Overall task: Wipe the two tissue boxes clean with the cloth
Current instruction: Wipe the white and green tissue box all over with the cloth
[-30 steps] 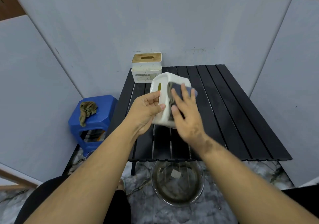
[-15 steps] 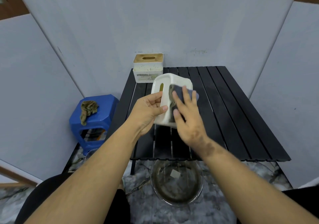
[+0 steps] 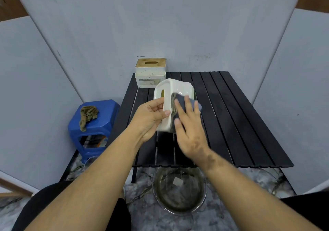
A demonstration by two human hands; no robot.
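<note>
A: Why is the white tissue box (image 3: 175,95) tipped up off the counter (image 3: 231,117)?
B: The left hand (image 3: 151,117) clamps its slotted face, so the right hand (image 3: 191,131), fingers flat, can press the cloth (image 3: 179,104) along the side.
A: And the second box (image 3: 150,72)?
B: At the counter's back edge, speckled, likely next.

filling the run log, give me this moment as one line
left hand grips white plastic tissue box | right hand presses dark grey cloth on it | wooden-lidded tissue box untouched
</note>
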